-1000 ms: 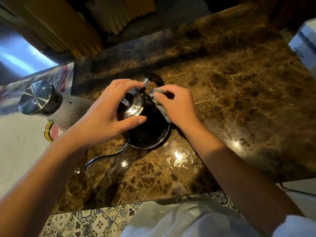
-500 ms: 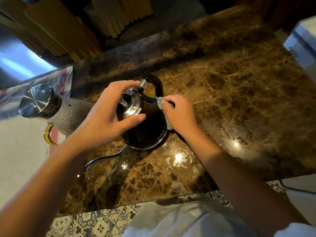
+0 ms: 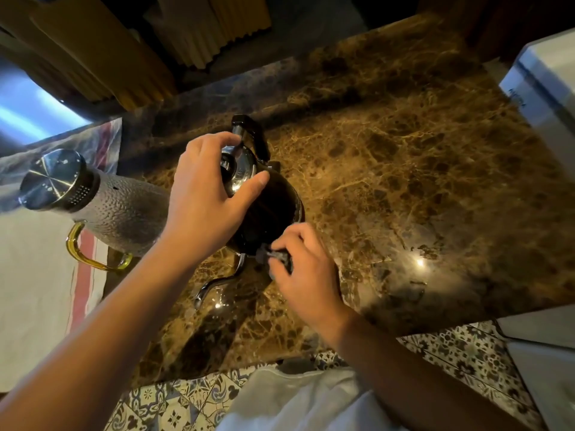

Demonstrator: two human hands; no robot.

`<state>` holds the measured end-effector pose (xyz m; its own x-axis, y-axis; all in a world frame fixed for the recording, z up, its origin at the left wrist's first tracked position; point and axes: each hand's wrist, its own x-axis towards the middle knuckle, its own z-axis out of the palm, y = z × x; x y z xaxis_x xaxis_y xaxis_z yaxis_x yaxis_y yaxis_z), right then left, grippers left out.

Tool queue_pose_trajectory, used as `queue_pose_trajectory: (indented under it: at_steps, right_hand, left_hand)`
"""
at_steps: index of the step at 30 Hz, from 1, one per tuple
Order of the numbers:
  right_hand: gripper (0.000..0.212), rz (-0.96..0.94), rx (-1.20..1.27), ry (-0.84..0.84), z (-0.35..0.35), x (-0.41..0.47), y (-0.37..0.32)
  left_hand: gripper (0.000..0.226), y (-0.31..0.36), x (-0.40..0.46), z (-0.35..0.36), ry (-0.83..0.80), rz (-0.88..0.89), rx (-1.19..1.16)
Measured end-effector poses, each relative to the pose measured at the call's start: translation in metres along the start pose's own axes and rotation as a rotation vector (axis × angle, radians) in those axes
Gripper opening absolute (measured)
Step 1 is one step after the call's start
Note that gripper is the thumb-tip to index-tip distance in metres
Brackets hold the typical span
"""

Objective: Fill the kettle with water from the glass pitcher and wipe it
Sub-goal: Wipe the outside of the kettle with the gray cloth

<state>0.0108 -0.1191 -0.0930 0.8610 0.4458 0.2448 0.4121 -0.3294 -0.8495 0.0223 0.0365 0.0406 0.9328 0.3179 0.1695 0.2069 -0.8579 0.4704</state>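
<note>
Left hand [image 3: 205, 197] clamps kettle [image 3: 273, 213] lid; right hand [image 3: 306, 272] grip pinches cloth [image 3: 275, 255] near spout base. Short firm strokes, kettle steady.

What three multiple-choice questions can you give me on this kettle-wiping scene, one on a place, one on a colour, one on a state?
1. Where is the pitcher relative to the kettle?
A left
B right
C on top

2. What colour is the pitcher's handle?
A red
B yellow
C black

3. What is the right hand doing?
A resting open
B holding a cloth
C lifting the lid

Answers: 1 A, it stands left of the kettle. 2 B, the looped handle is clear yellow. 3 B, its fingers pinch the grey cloth against the kettle's lower side.
</note>
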Motion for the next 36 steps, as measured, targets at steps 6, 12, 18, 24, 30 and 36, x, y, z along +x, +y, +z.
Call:
queue_pose_trajectory:
  at_steps: [6,12,18,24,30,36]
  right_hand:
    - [0.012,-0.007,0.141,0.145,-0.019,0.015,-0.012]
    - [0.010,-0.113,0.076,0.153,-0.016,0.034,-0.012]
    - [0.010,0.058,-0.051,0.001,-0.008,0.001,0.013]
    - [0.008,0.112,0.098,0.194,-0.043,0.047,-0.007]
    - [0.019,0.216,0.074,0.079,-0.032,0.067,0.026]
    - [0.010,0.313,0.015,-0.071,-0.039,0.055,0.034]
  left_hand:
    - [0.059,-0.001,0.001,0.000,-0.002,-0.011,0.016]
    - [0.058,-0.002,0.000,0.000,-0.010,0.004,0.017]
    - [0.056,-0.006,0.002,-0.003,-0.030,0.042,-0.021]
    - [0.058,-0.012,0.002,-0.010,-0.124,0.089,-0.095]
    - [0.055,-0.019,0.005,-0.018,-0.192,0.182,-0.162]
    - [0.052,-0.022,0.008,-0.018,-0.211,0.203,-0.195]
